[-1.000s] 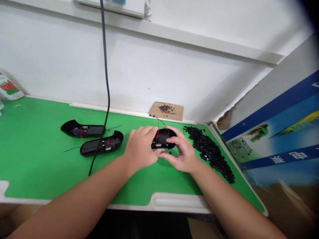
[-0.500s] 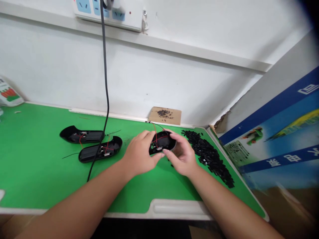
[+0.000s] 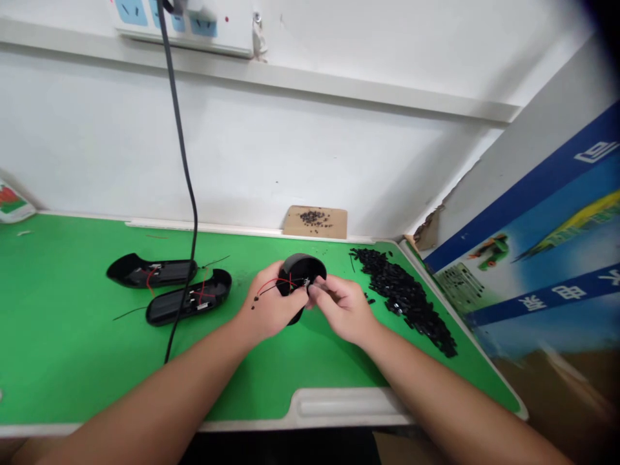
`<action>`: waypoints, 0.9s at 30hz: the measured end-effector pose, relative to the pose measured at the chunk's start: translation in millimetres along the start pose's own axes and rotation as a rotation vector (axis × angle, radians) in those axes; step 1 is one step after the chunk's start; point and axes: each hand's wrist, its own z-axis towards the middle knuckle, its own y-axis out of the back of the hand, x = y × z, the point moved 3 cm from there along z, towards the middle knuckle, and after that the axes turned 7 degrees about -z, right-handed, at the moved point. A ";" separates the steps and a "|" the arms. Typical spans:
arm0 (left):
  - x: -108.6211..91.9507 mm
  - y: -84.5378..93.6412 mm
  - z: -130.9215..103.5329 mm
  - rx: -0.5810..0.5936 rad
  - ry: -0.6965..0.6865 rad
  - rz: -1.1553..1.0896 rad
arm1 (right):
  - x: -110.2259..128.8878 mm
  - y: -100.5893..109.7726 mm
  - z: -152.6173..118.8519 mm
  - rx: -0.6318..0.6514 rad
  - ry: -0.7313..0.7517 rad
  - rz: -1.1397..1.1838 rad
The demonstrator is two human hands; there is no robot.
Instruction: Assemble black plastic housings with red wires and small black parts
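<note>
A black plastic shell (image 3: 303, 263), curved at its far end, is tilted up above the green table. My left hand (image 3: 266, 303) is wrapped round its left side, thumb pressing inside near a small light-coloured part. Red and black wires (image 3: 272, 282) run out of the shell and over the back of that hand. At the shell's right inner edge, my right hand (image 3: 346, 307) is closed in a pinch; what lies between its fingertips is hidden. Two similar black shells (image 3: 162, 272) with red wires and small boards lie on the table to the left.
A heap of small black plastic pieces (image 3: 407, 300) spreads along the right side. Tiny dark parts sit on a cardboard piece (image 3: 314, 223) against the wall. A dark cable (image 3: 181, 155) hangs from the power strip (image 3: 227, 35) across the left shells. A printed box (image 3: 533, 258) borders the table's right.
The held shell has been turned and tilted, its curved end now upward. Its wires have swung left over my left hand. My right fingers moved from the rim to a pinch by the inner edge.
</note>
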 end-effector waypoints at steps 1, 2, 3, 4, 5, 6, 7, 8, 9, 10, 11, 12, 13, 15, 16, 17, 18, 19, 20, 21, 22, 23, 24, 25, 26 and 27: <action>-0.7 -0.1 -1.1 -0.002 -0.008 0.010 | 2.7 1.1 -0.2 -0.003 0.015 -0.010; -1.0 -0.2 -2.3 -0.003 -0.016 0.017 | 5.1 2.2 -0.4 -0.004 0.030 -0.024; -0.9 -0.5 -3.4 -0.002 -0.025 0.025 | 7.2 3.3 -0.6 -0.007 0.043 -0.045; -0.7 -0.8 -4.4 0.001 -0.033 0.034 | 8.9 4.5 -0.8 -0.013 0.055 -0.073; -0.5 -1.2 -5.3 0.001 -0.038 0.048 | 10.6 5.6 -1.1 -0.024 0.071 -0.109; -0.3 -1.5 -6.0 -0.003 -0.037 0.062 | 12.4 6.7 -1.5 -0.038 0.091 -0.148; -0.3 -1.8 -6.6 -0.011 -0.030 0.075 | 14.2 7.6 -1.9 -0.053 0.114 -0.183; -0.8 -2.2 -7.1 -0.020 -0.021 0.086 | 15.9 8.3 -2.3 -0.067 0.135 -0.210; -1.6 -2.7 -7.6 -0.027 -0.011 0.090 | 17.6 8.7 -2.8 -0.080 0.157 -0.227; -2.8 -3.3 -8.0 -0.034 -0.002 0.085 | 19.1 8.9 -3.4 -0.091 0.176 -0.233; -4.2 -4.0 -8.4 -0.041 0.005 0.070 | 20.4 8.9 -3.9 -0.098 0.190 -0.232; -5.7 -4.6 -8.8 -0.046 0.012 0.049 | 21.3 8.6 -4.3 -0.104 0.196 -0.228; -7.1 -5.3 -9.2 -0.051 0.019 0.025 | 22.1 8.4 -4.7 -0.111 0.200 -0.226; -8.6 -6.3 -9.9 -0.058 0.038 -0.018 | 23.4 8.1 -5.3 -0.125 0.209 -0.231; -8.8 -6.8 -10.2 -0.058 0.046 -0.032 | 23.9 8.0 -5.6 -0.129 0.212 -0.237; -8.6 -7.3 -10.4 -0.054 0.050 -0.043 | 24.3 7.9 -5.7 -0.132 0.216 -0.242; -8.2 -7.6 -10.6 -0.050 0.048 -0.052 | 24.7 7.9 -5.9 -0.135 0.220 -0.245; -7.7 -7.9 -10.9 -0.046 0.045 -0.060 | 25.0 8.0 -6.1 -0.137 0.223 -0.248; -7.1 -8.2 -11.2 -0.044 0.039 -0.069 | 25.2 8.1 -6.2 -0.139 0.222 -0.250; -6.6 -8.4 -11.5 -0.042 0.034 -0.076 | 25.4 8.2 -6.3 -0.143 0.222 -0.250; -6.3 -8.5 -11.9 -0.042 0.029 -0.082 | 25.6 8.3 -6.5 -0.150 0.223 -0.246; -6.0 -8.6 -12.3 -0.045 0.027 -0.083 | 25.9 8.3 -6.7 -0.156 0.227 -0.241; -5.9 -8.6 -12.6 -0.050 0.028 -0.081 | 26.1 8.1 -6.9 -0.162 0.230 -0.235; -6.0 -8.6 -12.9 -0.054 0.030 -0.081 | 26.3 7.9 -7.1 -0.166 0.232 -0.232; -6.2 -8.5 -13.2 -0.059 0.033 -0.079 | 26.3 7.6 -7.4 -0.166 0.230 -0.230; -6.5 -8.5 -13.3 -0.060 0.038 -0.076 | 26.2 7.2 -7.6 -0.165 0.223 -0.230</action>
